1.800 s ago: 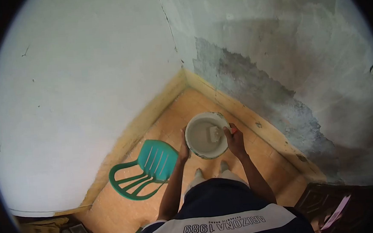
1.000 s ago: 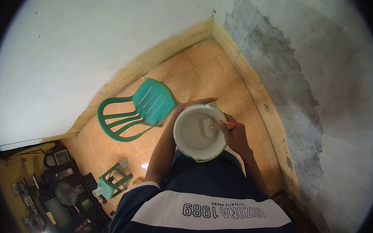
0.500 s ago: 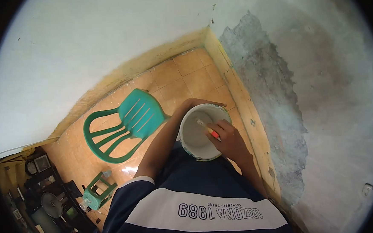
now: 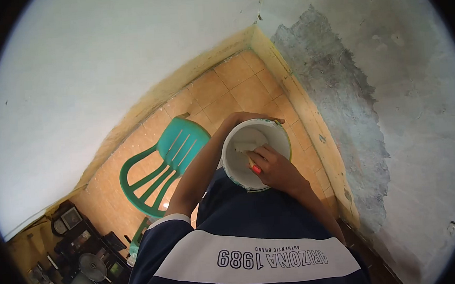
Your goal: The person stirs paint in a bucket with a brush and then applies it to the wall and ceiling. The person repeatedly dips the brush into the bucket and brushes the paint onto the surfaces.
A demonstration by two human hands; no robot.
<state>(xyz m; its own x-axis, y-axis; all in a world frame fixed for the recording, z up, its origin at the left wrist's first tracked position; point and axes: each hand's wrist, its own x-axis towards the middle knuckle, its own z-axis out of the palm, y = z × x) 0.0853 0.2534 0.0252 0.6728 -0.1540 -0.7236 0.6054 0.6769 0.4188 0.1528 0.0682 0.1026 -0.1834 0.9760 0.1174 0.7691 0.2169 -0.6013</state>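
A white bucket [image 4: 233, 171] with paint-stained edges is held against the front of my body. My left hand [image 4: 254, 117] reaches around its far side and grips it, with most of the fingers hidden behind the wall. Inside the bucket, a pool of white paint [image 4: 252, 135] lies toward the far side. My right hand [image 4: 273, 165] is over the opening, its fingers closed around a paintbrush [image 4: 254, 167] with a red-orange part on the handle. The brush's bristle end points into the bucket, near the paint.
A green plastic chair [image 4: 186, 143] stands on the orange tile floor [image 4: 220, 108] to the left. The right wall has a grey peeled patch [image 4: 339, 98]. At lower left are a fan [image 4: 93, 267], a dark shelf unit [image 4: 80, 239] and part of a green stool [image 4: 138, 236].
My right hand and the brush have shifted deeper over the bucket, and the paint pool shows more plainly. The view has turned, so the chair appears further right and the stool is mostly covered.
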